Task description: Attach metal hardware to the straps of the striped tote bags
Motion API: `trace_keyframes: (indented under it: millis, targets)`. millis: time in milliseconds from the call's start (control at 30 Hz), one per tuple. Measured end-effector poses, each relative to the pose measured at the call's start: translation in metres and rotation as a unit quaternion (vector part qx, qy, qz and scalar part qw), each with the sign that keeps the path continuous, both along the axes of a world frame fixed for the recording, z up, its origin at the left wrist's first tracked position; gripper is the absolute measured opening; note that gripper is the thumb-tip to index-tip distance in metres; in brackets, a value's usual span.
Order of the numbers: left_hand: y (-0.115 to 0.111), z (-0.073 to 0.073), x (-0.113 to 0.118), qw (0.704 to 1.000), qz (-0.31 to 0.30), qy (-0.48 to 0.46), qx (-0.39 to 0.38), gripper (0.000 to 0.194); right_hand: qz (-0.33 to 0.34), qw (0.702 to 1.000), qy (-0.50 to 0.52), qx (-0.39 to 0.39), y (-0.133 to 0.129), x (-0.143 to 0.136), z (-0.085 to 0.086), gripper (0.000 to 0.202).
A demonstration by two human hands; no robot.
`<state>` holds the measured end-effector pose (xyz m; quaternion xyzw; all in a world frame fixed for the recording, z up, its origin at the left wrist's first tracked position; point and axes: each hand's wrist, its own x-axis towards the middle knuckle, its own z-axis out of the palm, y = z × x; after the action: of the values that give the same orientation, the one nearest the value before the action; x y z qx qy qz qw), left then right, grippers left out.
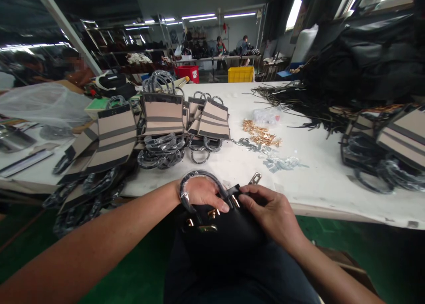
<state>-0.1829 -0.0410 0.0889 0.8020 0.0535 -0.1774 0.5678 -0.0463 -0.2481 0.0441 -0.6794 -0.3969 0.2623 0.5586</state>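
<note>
A black handbag (226, 237) with gold-coloured fittings rests against my lap at the table's front edge. My left hand (203, 192) reaches through its plastic-wrapped handle (184, 184) and grips the bag's top edge, the thumb beside a gold fitting (235, 201). At the right end of that edge, the thumb and fingers of my right hand (275, 213) close on a short black strap (234, 190). Just beyond these fingers a shiny metal piece (255, 178) shows; I cannot tell if it is attached. The bag's lower part blends into dark clothing.
Part-made bag panels (162, 113) with wrapped handles are piled on the left of the white table (318, 180). Gold hardware (262, 133) and grey pieces (282, 162) lie mid-table. More panels (405, 135) and black strips (282, 95) lie right. People sit at far benches.
</note>
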Motion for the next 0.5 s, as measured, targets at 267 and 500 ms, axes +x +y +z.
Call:
trace_keyframes:
  millis: [267,500]
  targets:
    - [-0.005,-0.006,-0.004,0.999,0.0,-0.034,0.002,0.018,0.022,0.971,-0.235,0.051,-0.01,-0.002,-0.013,0.013]
    - [-0.012,-0.005,-0.009,1.0,0.011,0.015,-0.001,0.022,0.139,0.975,-0.142,-0.098,-0.017,0.004,0.019,0.014]
